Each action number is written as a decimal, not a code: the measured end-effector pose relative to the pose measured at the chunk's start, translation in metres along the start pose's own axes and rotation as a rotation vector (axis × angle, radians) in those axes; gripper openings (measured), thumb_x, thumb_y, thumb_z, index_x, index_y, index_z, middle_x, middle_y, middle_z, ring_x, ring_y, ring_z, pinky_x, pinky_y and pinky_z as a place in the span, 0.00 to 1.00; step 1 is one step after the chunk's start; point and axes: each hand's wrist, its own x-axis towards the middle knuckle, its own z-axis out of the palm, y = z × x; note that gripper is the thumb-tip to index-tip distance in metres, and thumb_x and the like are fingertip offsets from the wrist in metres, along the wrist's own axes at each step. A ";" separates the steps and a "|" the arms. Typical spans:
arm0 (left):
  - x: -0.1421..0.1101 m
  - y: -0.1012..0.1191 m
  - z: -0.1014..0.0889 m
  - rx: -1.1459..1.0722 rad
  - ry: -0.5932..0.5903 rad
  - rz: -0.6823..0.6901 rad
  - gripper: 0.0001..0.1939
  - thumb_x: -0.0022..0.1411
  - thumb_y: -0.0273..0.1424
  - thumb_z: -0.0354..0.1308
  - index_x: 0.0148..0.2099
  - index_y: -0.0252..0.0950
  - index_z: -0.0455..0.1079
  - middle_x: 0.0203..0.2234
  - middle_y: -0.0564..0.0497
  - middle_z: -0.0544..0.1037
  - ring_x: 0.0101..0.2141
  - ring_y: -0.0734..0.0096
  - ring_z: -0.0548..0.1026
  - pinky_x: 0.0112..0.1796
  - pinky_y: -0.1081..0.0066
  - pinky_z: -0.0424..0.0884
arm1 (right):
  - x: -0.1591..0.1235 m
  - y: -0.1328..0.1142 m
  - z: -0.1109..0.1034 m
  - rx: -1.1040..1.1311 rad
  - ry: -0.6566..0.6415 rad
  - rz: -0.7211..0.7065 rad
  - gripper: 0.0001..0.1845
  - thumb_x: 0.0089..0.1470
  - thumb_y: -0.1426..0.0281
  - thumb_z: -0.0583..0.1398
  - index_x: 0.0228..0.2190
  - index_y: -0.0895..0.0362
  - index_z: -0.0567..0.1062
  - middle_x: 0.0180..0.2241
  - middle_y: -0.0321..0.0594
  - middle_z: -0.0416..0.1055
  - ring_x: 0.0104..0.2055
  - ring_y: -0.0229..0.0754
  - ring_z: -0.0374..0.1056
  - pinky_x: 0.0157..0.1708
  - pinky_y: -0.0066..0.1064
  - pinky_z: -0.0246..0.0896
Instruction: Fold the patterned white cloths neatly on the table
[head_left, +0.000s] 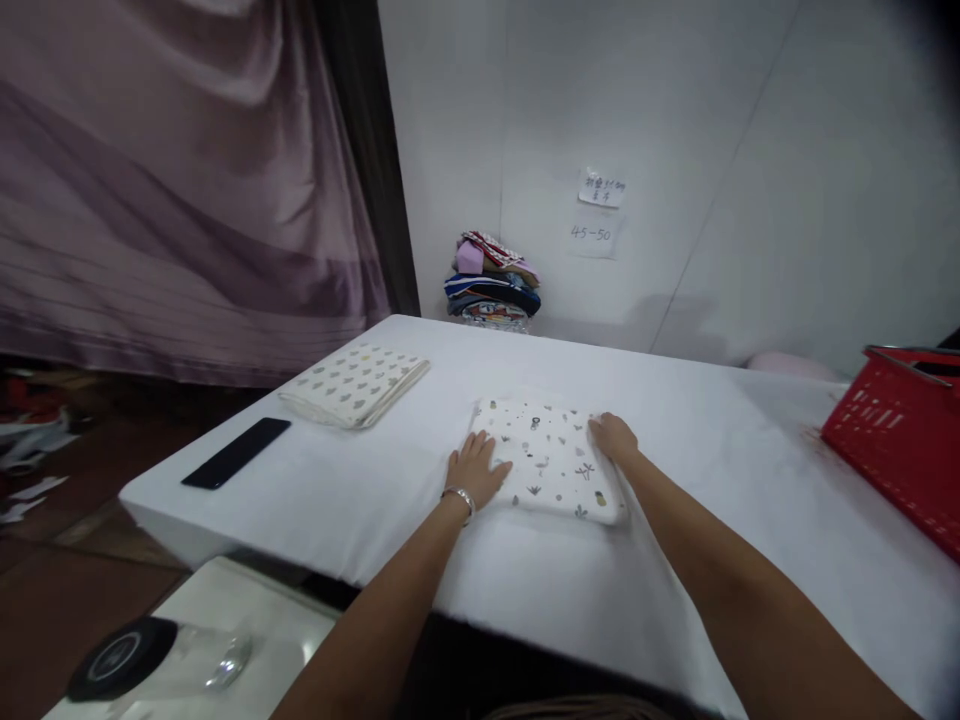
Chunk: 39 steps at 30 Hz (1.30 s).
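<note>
The left hand (476, 470) lies flat, fingers loosely spread, on the left edge of a folded printed cloth (551, 462) on the white-covered bench (330, 500); the right hand (615, 437) curls at its far right corner, grip unclear. Leftward lies another folded cloth (356, 385); rightward, a red basket (885, 425).

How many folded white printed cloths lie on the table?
2: one cloth touched by the left hand and right hand; another cloth farther left. The red basket may hide more.
</note>
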 end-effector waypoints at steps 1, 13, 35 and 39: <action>0.000 0.000 0.000 -0.006 0.000 0.003 0.34 0.61 0.52 0.38 0.65 0.42 0.50 0.66 0.52 0.44 0.64 0.60 0.40 0.59 0.51 0.46 | -0.005 -0.003 0.000 -0.023 0.026 -0.056 0.21 0.59 0.61 0.49 0.48 0.60 0.67 0.51 0.54 0.66 0.55 0.51 0.59 0.49 0.39 0.55; -0.003 0.002 -0.002 -0.026 -0.036 0.002 0.36 0.60 0.53 0.36 0.65 0.41 0.48 0.66 0.52 0.42 0.64 0.60 0.39 0.59 0.50 0.45 | -0.051 -0.005 0.034 -0.240 -0.060 -0.371 0.34 0.59 0.53 0.44 0.60 0.61 0.55 0.64 0.49 0.45 0.65 0.54 0.38 0.58 0.55 0.35; -0.048 -0.002 -0.005 0.070 0.086 0.280 0.35 0.57 0.50 0.49 0.63 0.41 0.53 0.64 0.49 0.49 0.63 0.58 0.45 0.60 0.50 0.36 | -0.128 0.054 0.014 -0.174 0.020 -0.897 0.30 0.56 0.67 0.51 0.60 0.55 0.57 0.62 0.43 0.51 0.64 0.45 0.43 0.62 0.47 0.36; -0.049 -0.004 -0.009 0.109 0.054 0.383 0.31 0.55 0.33 0.52 0.62 0.44 0.55 0.63 0.52 0.55 0.62 0.62 0.49 0.61 0.54 0.38 | -0.122 0.058 0.015 -0.185 0.018 -0.915 0.34 0.49 0.75 0.51 0.59 0.56 0.59 0.62 0.43 0.51 0.64 0.44 0.43 0.62 0.46 0.38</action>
